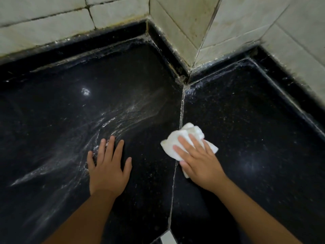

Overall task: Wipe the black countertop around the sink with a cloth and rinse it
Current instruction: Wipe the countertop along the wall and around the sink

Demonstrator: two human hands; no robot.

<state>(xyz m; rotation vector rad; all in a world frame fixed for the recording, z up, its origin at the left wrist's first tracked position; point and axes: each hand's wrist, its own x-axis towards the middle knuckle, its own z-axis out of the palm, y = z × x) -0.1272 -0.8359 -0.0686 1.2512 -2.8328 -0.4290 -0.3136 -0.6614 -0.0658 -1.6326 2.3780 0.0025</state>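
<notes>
Here is the white cloth (186,140), bunched up right of centre in the frame, sitting on the black countertop (246,120) just where a pale seam (180,120) runs down between two slabs. The right hand (198,159) lies on top of it, fingers stretched forward and pressing it flat to the stone, with folds poking out beyond the fingertips toward the top of the frame and a corner peeking out under the heel of the palm; whether the thumb is tucked round an edge cannot be told. The cloth looks soft, light and probably damp, the kind of thing that crumples and slides under pressure rather than holding a shape, so a broad flat palm over the middle seems the sensible hold, and gathering the loose folds in a fist would suit lifting it for the rinse. Over at lower centre, the left hand (107,166) is spread, fingers straight, resting on the countertop and holding nothing, well apart from the cloth. Pale wet streaks (109,120) sweep across the left half of the frame, beside the left fingertips. The tiled wall (202,23) closes off the top, and a bright metal edge (166,237) shows at the bottom.
</notes>
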